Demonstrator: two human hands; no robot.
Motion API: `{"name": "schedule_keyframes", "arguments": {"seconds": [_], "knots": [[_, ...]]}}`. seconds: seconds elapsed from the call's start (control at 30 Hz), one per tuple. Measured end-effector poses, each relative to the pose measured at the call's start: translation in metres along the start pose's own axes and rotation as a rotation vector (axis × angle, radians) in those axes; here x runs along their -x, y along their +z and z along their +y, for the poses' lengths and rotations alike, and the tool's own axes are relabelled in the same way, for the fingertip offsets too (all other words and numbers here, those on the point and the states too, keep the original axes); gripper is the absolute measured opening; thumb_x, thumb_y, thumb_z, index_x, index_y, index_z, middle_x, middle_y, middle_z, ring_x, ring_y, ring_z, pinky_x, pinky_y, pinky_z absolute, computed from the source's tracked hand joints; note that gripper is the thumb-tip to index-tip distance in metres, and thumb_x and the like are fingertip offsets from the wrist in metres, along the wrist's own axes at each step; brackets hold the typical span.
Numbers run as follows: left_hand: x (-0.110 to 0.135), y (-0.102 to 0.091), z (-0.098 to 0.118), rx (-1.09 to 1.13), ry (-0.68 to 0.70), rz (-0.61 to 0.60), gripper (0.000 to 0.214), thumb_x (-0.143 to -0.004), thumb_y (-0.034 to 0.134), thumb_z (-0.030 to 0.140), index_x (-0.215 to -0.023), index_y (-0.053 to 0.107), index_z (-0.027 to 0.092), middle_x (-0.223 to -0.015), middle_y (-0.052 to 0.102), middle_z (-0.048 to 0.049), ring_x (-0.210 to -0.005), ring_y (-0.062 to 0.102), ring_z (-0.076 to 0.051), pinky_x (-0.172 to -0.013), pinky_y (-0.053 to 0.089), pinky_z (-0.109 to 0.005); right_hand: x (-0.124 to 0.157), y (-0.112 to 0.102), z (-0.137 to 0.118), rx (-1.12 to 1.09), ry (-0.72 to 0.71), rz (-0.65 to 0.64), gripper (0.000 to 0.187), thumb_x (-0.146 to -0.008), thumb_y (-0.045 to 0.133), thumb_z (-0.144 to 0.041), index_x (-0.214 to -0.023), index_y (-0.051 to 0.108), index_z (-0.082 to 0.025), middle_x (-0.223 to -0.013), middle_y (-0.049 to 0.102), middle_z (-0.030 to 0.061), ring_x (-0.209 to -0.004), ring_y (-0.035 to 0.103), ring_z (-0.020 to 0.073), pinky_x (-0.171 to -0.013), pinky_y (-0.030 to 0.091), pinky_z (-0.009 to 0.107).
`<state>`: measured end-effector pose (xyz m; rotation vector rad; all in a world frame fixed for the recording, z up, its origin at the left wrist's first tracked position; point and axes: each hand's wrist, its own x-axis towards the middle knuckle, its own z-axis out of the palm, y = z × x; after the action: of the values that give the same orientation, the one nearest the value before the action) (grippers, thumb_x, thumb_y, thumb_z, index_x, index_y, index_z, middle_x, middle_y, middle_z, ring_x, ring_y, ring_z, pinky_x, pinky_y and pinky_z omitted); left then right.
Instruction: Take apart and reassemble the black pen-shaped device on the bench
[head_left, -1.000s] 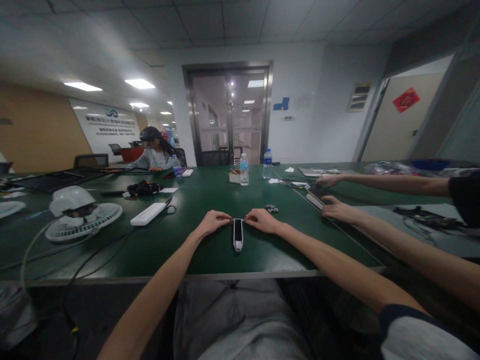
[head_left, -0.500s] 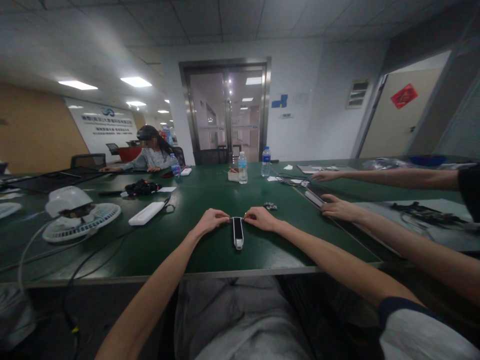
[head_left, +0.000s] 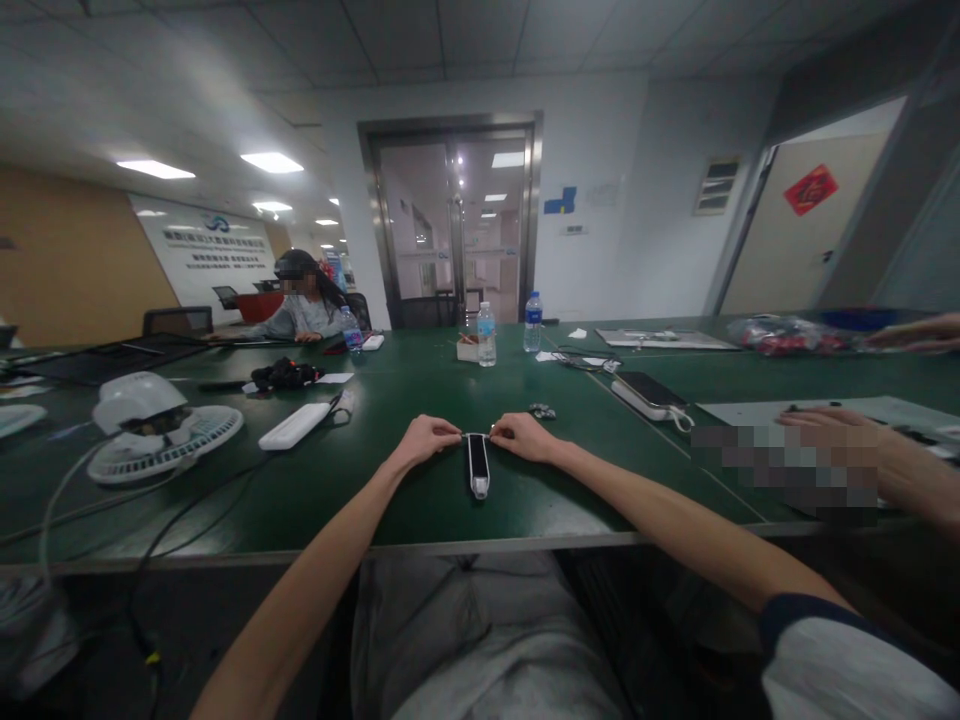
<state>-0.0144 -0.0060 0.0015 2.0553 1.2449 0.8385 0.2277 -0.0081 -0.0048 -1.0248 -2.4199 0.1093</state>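
Note:
A slim white handheld device with a long black screen [head_left: 478, 462] lies on the green table in front of me, its narrow white end toward me. At its far left corner is my left hand [head_left: 429, 440], fingers pinched together. My right hand [head_left: 521, 436] pinches in the same way by the far right corner. Something small and dark shows between the fingertips and the device, too small to make out. Beyond my right hand sits a small dark-and-silver object [head_left: 541, 411].
A white power strip [head_left: 296, 427] and a white fan [head_left: 161, 445] stand left. Water bottles [head_left: 487, 335] stand ahead. On the right are a phone on a white block [head_left: 651, 394] and a co-worker's hand [head_left: 832, 440]. Another person [head_left: 304, 300] sits far left.
The co-worker's hands have moved right, away from the phone and white block, which now show fully. My own hands and the device have barely moved.

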Motion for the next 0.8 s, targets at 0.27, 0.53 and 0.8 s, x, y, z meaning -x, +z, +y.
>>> {"name": "schedule_keyframes", "arguments": {"seconds": [0.27,0.53,0.8], "knots": [[-0.0017,0.0029,-0.0067,-0.017,0.063,0.014,0.036,-0.072,0.063,0.039,-0.095,0.071,0.013,-0.070,0.067,-0.0047,-0.053,0.052,-0.011,-0.050,0.040,-0.022,-0.0003,0.0032,0.0039,0.002,-0.019,-0.006,0.019,-0.083,0.054,-0.026,-0.084,0.069,-0.015,-0.076,0.063,0.0046,-0.067,0.055,0.0124,-0.064,0.039,0.022],[0.0000,0.0029,-0.0033,-0.097,0.137,0.050,0.029,-0.072,0.065,0.035,-0.092,0.072,0.016,-0.067,0.067,-0.0025,-0.054,0.053,-0.012,-0.054,0.039,-0.022,-0.0002,0.0025,0.0027,-0.010,-0.006,-0.005,0.019,-0.083,0.054,-0.026,-0.084,0.069,-0.015,-0.076,0.063,0.0045,-0.066,0.055,0.0120,-0.062,0.039,0.022],[-0.0006,0.0052,-0.0028,-0.122,0.165,0.053,0.024,-0.072,0.067,0.031,-0.091,0.072,0.017,-0.072,0.070,-0.0034,-0.066,0.060,-0.015,-0.061,0.044,-0.023,-0.0002,0.0004,-0.0008,-0.016,-0.002,0.002,0.019,-0.083,0.054,-0.027,-0.084,0.069,-0.015,-0.078,0.063,0.0047,-0.067,0.055,0.0121,-0.063,0.040,0.022]]}}
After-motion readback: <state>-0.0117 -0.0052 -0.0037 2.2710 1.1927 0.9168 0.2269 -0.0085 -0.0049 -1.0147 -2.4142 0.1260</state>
